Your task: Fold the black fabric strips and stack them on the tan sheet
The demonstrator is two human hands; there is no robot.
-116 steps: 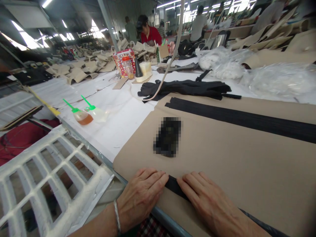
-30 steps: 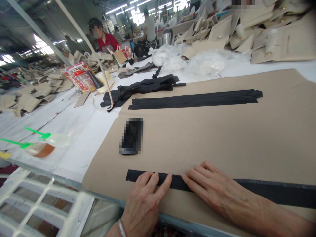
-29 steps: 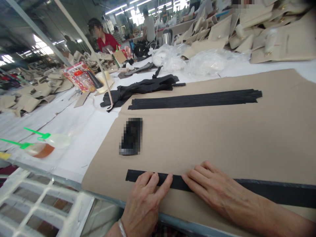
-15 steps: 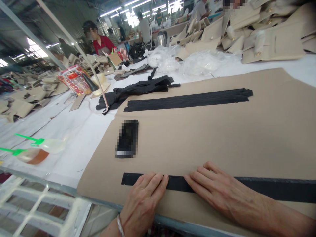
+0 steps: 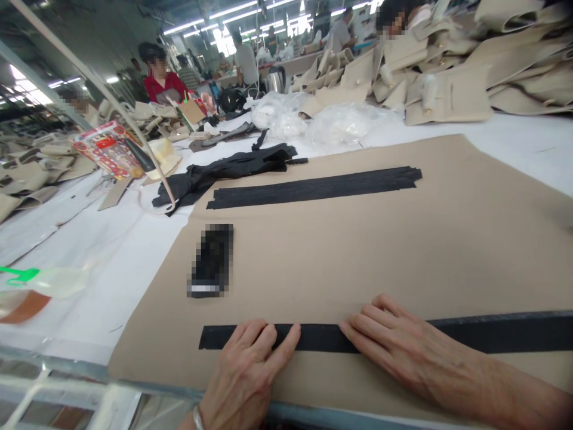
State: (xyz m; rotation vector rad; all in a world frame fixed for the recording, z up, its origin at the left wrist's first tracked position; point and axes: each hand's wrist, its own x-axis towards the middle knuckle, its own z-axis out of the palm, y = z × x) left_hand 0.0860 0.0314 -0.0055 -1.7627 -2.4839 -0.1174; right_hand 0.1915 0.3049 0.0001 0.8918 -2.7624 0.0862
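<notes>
A long black strip [image 5: 320, 338] lies flat on the brown sheet [image 5: 340, 263] near the front of the table. My left hand [image 5: 248, 364] rests on the strip close to its left end, the index finger stretched away from the others. Farther right, my right hand [image 5: 394, 346] lies across the same strip, its fingers together and extended, the tips pressing on the black surface. Neither hand is wrapped around anything. Beyond the hands, a stack of black strips [image 5: 313, 186] sits on the sheet, and a dark phone [image 5: 211, 260] is at the left.
Crumpled black material [image 5: 224, 170] lies behind the sheet's left corner, beside a thin slanted pole [image 5: 129, 122]. Clear plastic bags [image 5: 331, 122] and beige bag pieces [image 5: 452, 95] fill the back. Plastic bottles [image 5: 58, 280] with green nozzles stand at left. Other people are in the background.
My left index finger has spread away from the other fingers, and the left hand has shifted slightly left along the strip. My right hand stays on the strip. The view has swung right.
</notes>
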